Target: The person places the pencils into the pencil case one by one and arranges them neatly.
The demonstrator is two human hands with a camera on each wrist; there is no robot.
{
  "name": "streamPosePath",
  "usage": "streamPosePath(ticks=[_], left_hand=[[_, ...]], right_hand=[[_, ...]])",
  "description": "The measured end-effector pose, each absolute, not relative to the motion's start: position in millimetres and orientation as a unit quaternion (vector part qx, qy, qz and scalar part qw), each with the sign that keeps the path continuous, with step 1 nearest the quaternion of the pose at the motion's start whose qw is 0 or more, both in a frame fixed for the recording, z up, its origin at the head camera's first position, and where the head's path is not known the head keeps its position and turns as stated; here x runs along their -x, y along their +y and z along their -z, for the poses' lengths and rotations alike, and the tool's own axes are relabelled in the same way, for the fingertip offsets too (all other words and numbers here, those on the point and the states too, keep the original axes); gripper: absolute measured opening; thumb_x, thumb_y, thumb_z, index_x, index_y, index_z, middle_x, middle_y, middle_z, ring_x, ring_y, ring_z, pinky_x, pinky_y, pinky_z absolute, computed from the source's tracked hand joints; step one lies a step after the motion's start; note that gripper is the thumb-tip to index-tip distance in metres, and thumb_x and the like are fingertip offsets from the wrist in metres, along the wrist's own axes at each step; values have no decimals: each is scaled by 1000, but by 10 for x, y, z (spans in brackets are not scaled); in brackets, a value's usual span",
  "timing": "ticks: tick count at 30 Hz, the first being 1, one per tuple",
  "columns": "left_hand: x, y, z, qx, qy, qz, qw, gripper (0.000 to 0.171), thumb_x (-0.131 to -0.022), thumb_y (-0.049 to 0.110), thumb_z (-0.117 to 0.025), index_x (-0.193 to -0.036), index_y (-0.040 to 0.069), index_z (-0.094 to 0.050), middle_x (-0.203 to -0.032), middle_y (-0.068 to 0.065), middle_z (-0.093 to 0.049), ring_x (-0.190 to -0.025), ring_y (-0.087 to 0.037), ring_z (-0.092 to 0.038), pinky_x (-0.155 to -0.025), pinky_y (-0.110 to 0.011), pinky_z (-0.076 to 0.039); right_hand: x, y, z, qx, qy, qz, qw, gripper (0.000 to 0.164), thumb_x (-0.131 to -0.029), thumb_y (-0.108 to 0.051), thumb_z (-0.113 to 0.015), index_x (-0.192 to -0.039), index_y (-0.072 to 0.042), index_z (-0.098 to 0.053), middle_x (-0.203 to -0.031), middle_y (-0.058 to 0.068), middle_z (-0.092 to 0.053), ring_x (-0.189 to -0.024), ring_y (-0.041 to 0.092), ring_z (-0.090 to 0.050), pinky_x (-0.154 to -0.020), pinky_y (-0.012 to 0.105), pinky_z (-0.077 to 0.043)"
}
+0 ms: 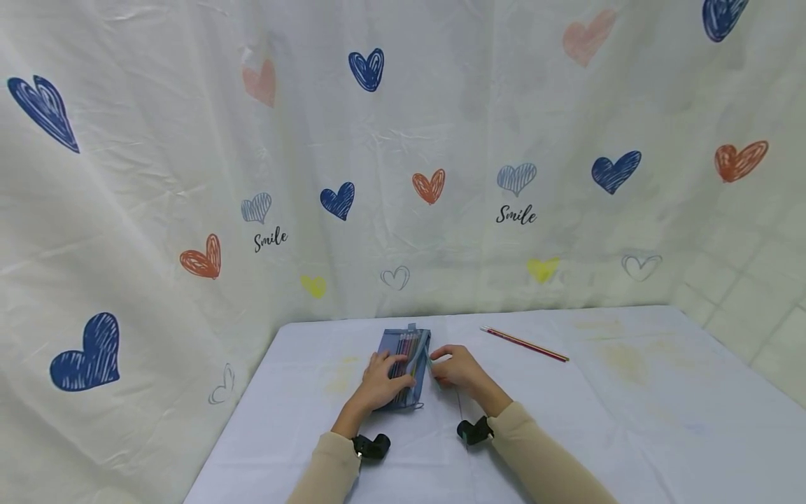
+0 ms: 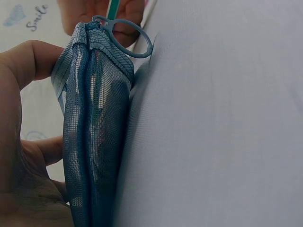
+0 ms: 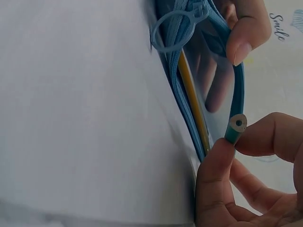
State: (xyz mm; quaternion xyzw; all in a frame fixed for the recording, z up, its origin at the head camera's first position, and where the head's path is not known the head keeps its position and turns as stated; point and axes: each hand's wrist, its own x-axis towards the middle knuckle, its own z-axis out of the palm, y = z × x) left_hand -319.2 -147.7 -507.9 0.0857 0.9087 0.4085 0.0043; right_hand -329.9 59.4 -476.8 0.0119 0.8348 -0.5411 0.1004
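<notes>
A blue mesh pencil case [image 1: 389, 344] with a clear window lies on the white table, several coloured pencils showing inside. My left hand [image 1: 378, 383] lies over it from the left, its thumb [image 3: 242, 49] holding the edge of the zip opening. At the right side of the case, my right hand [image 1: 462, 367] pinches a green pencil [image 3: 235, 130] between thumb and fingertips. The pencil's flat end with a dark core faces the right wrist camera; its far end is hidden. A round zip pull [image 2: 129, 38] hangs at the case's near end, and a yellow pencil [image 3: 193, 99] shows in the opening.
Red-and-dark pencils [image 1: 525, 343] lie close together on the table [image 1: 252, 434], to the right of my hands. A white curtain [image 1: 453, 126] printed with hearts hangs behind the table. A dark wrist camera [image 1: 475, 430] sits below the right hand.
</notes>
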Motion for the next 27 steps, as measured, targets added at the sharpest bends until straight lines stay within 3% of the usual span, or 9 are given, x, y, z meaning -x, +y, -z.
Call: streamPosePath(ticks=[10, 19, 27], left_hand=[[3202, -1471, 5088, -84, 907, -412, 5, 66, -81, 45, -70, -141, 20, -60, -165, -22, -31, -156, -52, -10, -113, -80, -18], [3169, -1447, 5045, -72, 906, -417, 15, 68, -79, 41, -68, -142, 18, -59, -166, -21, -29, -157, -50, -8, -117, -78, -14], [3163, -1447, 5043, -76, 907, -414, 6, 67, -79, 41, -69, -141, 18, -60, -165, -23, -31, -156, -51, -11, -115, -79, -16]], right_hand=[[3294, 464, 4763, -21, 817, 566, 109, 40, -86, -8, -73, -123, -1, -62, -95, 10, -67, -79, 18, -62, -66, 27, -53], [3300, 388, 4802, -8, 803, 586, 108, 43, -84, -3, -72, -125, 2, -59, -105, 14, -66, -76, 18, -65, -68, 30, -57], [3301, 401, 4842, 45, 781, 608, 137, 43, -87, 0, -70, -127, 7, -57, -106, 20, -70, -86, 22, -72, -79, 38, -61]])
